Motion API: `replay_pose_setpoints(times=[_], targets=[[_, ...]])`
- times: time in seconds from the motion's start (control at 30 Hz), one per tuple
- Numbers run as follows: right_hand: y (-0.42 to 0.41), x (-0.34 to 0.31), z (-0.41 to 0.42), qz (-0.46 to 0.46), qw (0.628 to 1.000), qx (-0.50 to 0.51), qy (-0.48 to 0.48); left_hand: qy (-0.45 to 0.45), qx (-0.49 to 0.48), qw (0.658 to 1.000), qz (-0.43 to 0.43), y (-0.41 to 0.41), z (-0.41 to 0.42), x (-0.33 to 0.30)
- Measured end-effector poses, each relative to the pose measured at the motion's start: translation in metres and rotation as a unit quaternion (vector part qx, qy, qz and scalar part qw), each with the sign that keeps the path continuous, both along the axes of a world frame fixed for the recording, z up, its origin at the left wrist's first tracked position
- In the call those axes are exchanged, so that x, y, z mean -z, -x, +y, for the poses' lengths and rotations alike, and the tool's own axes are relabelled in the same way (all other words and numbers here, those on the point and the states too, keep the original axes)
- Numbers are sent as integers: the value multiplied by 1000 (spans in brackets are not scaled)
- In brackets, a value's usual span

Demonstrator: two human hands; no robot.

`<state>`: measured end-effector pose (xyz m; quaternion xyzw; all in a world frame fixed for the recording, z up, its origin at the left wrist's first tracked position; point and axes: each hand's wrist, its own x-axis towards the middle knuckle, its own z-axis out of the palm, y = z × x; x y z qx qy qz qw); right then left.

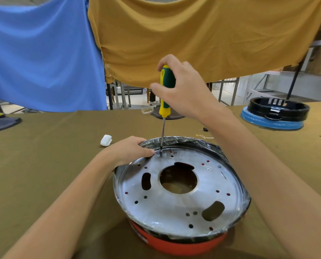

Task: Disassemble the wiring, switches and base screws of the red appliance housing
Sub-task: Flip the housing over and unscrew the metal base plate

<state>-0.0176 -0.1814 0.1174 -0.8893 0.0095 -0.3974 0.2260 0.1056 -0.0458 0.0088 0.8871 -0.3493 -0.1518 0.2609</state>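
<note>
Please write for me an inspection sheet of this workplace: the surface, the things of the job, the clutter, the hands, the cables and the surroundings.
Surface: table covered with olive-brown cloth.
Job's things: red housing lies base up; its metal plate has many holes; screwdriver stands upright, tip on the plate near the far rim.
Clutter: white wad; black ring on a blue disc at far right; dark round part behind the screwdriver.
Hands: right hand grips the screwdriver handle; left hand holds the housing rim.
Cables: loose thin wires beyond the housing.
Surroundings: blue cloth and yellow cloth hang behind; metal racks beyond.
</note>
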Motion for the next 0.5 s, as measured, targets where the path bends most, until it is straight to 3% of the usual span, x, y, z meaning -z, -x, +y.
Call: replay_pose_setpoints(times=[0.17, 0.3, 0.5], targets=[[4, -6, -4, -18, 1000, 9, 17, -3, 2, 1000, -5, 1, 1, -1], [5, -10, -6, -5, 1000, -1, -24, 2, -4, 1000, -5, 3, 1, -1], [1, -2, -4, -5, 1000, 21, 17, 8, -3, 1000, -8, 2, 2, -1]])
